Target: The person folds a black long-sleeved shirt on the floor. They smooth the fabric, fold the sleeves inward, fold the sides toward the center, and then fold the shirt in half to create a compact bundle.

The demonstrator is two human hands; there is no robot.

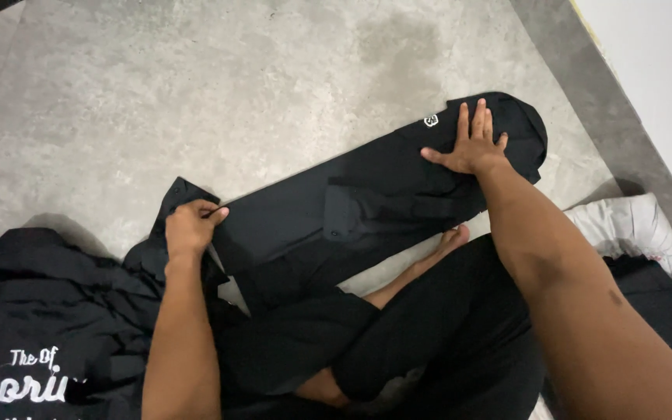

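a black button-up cloth shirt (351,206) is laid long across the grey concrete floor (157,101). its lower edge is pinched in the clenched left hand (190,227); the collar end is pressed by the right hand (472,144), fingers spread flat. the fold is best kept taut and smoothed evenly.

Open concrete floor (196,78) beyond black shirt (367,198)
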